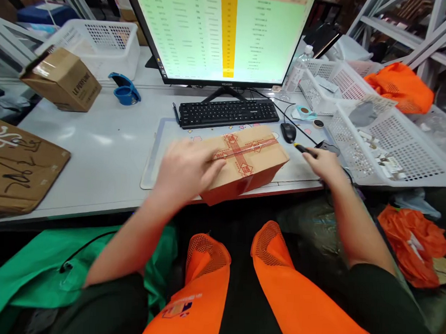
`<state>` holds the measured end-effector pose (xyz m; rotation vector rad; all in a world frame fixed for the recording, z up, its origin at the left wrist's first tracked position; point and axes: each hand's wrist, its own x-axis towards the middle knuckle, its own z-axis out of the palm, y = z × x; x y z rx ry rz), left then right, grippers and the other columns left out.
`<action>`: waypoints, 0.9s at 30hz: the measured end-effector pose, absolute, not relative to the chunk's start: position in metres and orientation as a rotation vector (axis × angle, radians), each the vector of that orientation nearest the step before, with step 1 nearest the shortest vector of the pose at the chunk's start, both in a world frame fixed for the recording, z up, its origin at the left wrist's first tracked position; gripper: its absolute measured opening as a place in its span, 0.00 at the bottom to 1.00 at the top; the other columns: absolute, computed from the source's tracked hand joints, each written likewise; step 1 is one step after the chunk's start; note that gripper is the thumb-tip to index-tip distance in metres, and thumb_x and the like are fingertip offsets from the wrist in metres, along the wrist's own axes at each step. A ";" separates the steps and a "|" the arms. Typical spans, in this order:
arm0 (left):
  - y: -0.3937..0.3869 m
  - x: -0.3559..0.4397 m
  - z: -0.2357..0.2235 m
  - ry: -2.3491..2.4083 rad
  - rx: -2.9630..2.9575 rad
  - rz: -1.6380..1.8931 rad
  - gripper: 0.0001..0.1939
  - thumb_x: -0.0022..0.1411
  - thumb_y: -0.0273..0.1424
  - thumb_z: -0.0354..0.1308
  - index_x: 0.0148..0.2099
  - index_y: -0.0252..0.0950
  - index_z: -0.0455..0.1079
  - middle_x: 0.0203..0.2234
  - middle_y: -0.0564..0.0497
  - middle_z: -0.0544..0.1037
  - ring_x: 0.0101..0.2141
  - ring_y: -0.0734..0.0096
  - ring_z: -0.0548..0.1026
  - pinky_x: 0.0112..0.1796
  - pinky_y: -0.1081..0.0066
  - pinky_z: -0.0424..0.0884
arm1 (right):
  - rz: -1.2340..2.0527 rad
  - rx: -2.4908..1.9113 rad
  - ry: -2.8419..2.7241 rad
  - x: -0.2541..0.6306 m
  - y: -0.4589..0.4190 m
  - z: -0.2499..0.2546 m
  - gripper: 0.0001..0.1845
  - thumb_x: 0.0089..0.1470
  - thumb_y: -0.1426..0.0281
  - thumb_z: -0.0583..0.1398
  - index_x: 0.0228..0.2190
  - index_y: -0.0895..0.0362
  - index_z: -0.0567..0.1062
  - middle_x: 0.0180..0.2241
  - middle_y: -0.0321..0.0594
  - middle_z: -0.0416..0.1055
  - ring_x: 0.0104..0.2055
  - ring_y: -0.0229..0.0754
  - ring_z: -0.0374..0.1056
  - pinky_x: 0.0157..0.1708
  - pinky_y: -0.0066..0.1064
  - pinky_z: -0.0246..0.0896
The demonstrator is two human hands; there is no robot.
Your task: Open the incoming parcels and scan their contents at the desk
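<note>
A taped cardboard box with red printed marks lies at the front of the desk, its near side hanging slightly over the edge. My left hand, blurred by motion, grips the box's left end, thumb and forefinger over the top. To the right of the box, my right hand is closed around a slim black tool with a yellow tip. That tip points left, just below the black mouse, and its exact kind is too small to make out.
A keyboard and monitor stand behind the box. White baskets line the right side, near a water bottle. To the left are a brown carton, a blue tape-like container and a marked cardboard piece.
</note>
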<state>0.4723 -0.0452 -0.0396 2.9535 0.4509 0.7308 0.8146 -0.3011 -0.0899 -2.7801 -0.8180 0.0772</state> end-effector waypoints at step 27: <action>0.025 0.585 0.041 0.406 2.892 -0.235 0.21 0.65 0.39 0.53 0.56 0.41 0.77 0.39 0.47 0.81 0.37 0.54 0.80 0.44 0.58 0.74 | 0.280 -1.516 -1.060 0.725 -0.240 -0.112 0.33 0.64 0.45 0.63 0.62 0.50 0.78 0.70 0.48 0.67 0.74 0.59 0.61 0.75 0.56 0.54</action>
